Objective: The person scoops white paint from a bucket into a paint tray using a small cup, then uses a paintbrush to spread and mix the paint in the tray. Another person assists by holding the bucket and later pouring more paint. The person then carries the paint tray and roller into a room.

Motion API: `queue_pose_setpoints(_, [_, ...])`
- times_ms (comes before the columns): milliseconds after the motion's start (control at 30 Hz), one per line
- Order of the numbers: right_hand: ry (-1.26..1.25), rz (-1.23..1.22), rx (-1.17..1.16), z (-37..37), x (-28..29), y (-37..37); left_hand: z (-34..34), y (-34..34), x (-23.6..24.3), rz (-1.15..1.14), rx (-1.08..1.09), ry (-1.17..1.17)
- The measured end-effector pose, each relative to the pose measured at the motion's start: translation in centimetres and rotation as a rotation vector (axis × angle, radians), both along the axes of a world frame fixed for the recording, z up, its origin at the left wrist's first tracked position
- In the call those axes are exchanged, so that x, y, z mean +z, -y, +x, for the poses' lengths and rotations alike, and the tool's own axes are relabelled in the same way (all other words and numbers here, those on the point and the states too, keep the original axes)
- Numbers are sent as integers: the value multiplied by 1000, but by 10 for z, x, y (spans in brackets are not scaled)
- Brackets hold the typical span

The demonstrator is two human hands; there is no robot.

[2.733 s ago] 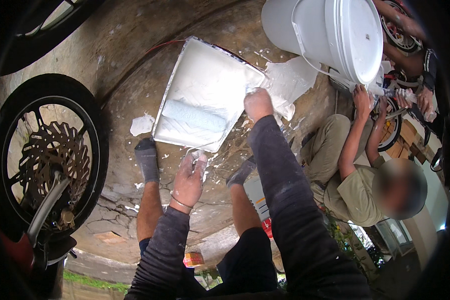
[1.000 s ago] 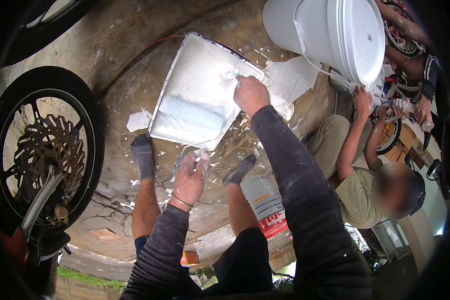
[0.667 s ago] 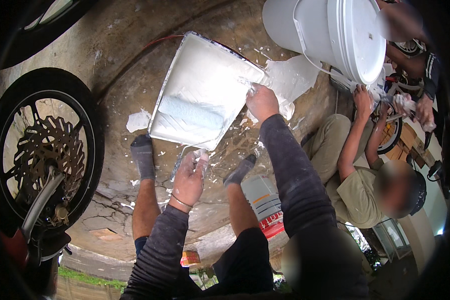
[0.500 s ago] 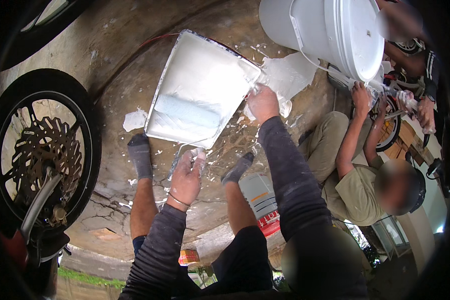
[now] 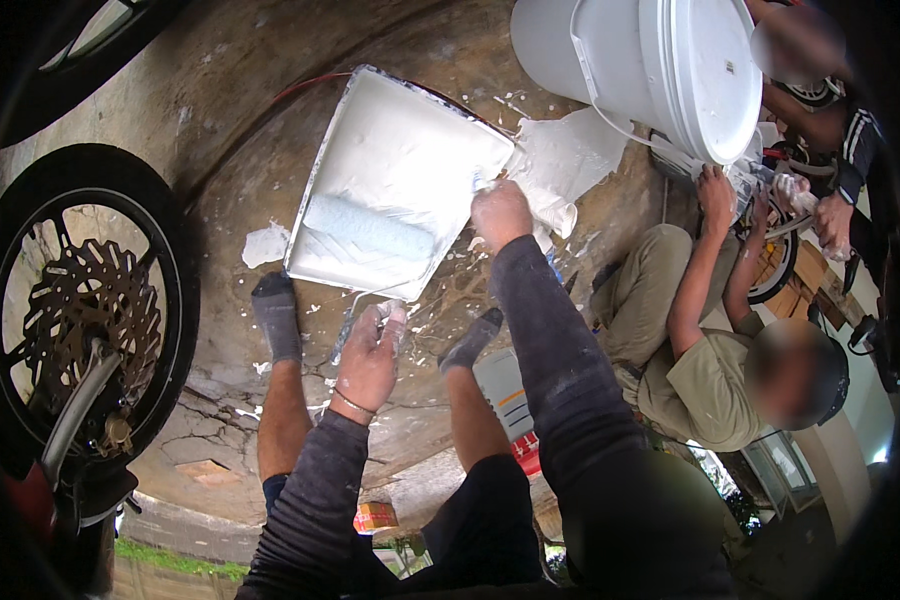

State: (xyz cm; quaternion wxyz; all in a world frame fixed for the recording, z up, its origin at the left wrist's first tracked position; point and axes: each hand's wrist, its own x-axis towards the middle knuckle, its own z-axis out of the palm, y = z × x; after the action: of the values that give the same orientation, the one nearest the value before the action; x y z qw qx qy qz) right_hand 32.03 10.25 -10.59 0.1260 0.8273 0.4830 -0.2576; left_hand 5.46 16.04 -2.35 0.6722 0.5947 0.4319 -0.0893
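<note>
A paint tray full of white paint lies on the floor ahead of me. In its near end rests a pale blue paint roller, coated in white. My left hand, smeared with paint, is closed around the roller's handle just outside the tray's near edge. Over the tray's right edge, my right hand is closed, with a small whitish, paint-covered tip showing beyond its fingers. What that piece is cannot be made out.
White paint is spilled right of the tray, beside a large white bucket. A motorcycle wheel stands at the left. At the right a person sits with hands near the bucket. A grey and red pail stands behind my leg.
My right hand has moved a little left, in over the tray's edge. The left hand and the roller look nearly still. At the right, the other people's hands have shifted slightly.
</note>
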Motion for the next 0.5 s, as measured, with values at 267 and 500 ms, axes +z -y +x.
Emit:
queue_pose_setpoints(267, [77, 86, 82, 0, -25, 6, 7, -2, 2, -104, 55, -17])
queue_pose_setpoints(500, [36, 100, 23, -2, -26, -15, 3, -3, 1, -22, 7, 6])
